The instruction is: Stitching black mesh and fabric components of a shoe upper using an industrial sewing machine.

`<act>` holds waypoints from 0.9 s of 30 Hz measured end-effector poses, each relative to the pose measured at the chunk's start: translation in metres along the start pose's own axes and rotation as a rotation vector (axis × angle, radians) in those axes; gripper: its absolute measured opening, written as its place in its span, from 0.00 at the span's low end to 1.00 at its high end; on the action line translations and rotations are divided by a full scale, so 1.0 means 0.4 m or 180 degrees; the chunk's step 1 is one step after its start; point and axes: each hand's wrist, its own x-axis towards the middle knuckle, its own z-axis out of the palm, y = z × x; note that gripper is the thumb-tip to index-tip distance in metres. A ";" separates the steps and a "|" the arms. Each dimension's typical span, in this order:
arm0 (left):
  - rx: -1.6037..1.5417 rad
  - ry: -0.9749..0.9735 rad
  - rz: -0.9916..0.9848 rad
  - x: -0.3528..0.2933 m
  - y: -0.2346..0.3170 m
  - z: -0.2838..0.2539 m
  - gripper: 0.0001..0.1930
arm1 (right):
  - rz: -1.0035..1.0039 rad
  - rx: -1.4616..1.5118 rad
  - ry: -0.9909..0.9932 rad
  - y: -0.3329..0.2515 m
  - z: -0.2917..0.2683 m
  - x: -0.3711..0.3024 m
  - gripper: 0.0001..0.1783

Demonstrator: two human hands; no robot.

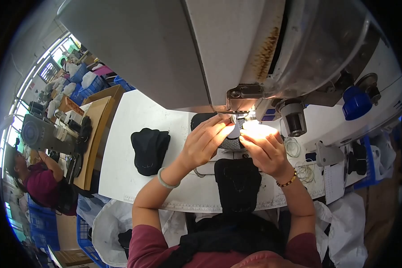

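Observation:
Under the lit head of a grey sewing machine (214,96), my two hands meet at a dark fabric piece (230,144) with a grey textured part. My left hand (207,139) has its fingers bent and pressed together at the left edge of a small pale piece (235,131) on the fabric. From the other side, my right hand (263,145) pinches at the fabric, its fingertips partly washed out by the lamp. Just below my hands, a black shaped fabric piece (238,185) lies on the white table (187,187). Another black stack of pieces (150,151) sits left of my left forearm.
Thread coils (293,147) lie right of my right hand. A blue thread cone (357,103) hangs at the machine's right. White cloth bags (109,232) stand below the table edge. At the left, a person (42,181) works at another machine (40,131), with blue crates (91,85) behind.

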 end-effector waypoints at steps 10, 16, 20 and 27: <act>-0.0192 0.0229 0.0018 -0.008 -0.034 0.019 0.13 | 0.0079 -0.0038 -0.0220 -0.005 0.001 0.009 0.15; -0.0325 0.0236 -0.0146 -0.008 -0.044 0.026 0.15 | 0.0286 -0.0027 -0.0157 -0.015 0.008 0.017 0.15; 0.0069 0.0017 0.0026 -0.016 -0.050 0.010 0.14 | 0.0491 -0.0045 0.0102 -0.018 0.013 0.028 0.14; 0.0057 -0.0457 -0.1333 -0.020 -0.149 0.001 0.11 | 0.0633 0.0109 0.0214 -0.017 0.021 0.034 0.12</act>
